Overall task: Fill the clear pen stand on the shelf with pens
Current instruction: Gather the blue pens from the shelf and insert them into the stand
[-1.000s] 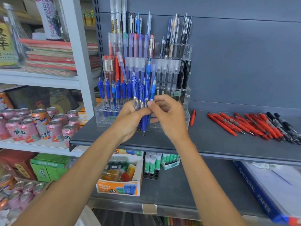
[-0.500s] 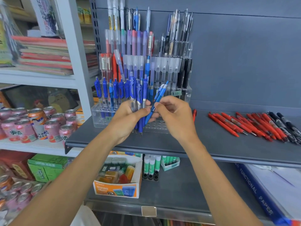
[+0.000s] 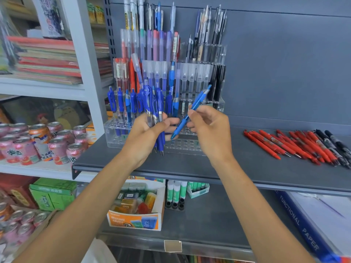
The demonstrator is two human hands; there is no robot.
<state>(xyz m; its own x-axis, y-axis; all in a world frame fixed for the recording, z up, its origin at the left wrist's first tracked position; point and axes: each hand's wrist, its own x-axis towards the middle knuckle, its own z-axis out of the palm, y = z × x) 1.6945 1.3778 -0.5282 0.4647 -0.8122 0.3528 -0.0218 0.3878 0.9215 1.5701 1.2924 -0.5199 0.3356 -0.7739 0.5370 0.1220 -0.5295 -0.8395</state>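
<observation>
Left hand (image 3: 146, 135): fingers curled around a bundle of blue pens (image 3: 161, 138), held upright, tips down. Right hand (image 3: 209, 130): thumb and fingers pinch a single blue pen (image 3: 190, 114), tilted, tip pointing down toward the left hand. Both hands are just beside each other above the grey shelf (image 3: 228, 168). Directly behind them, the clear pen stand (image 3: 115, 135) sits on this shelf against the back panel, with blue pens standing in its lower left rows. Red pens (image 3: 281, 143) lie loose on the shelf, well to the right.
</observation>
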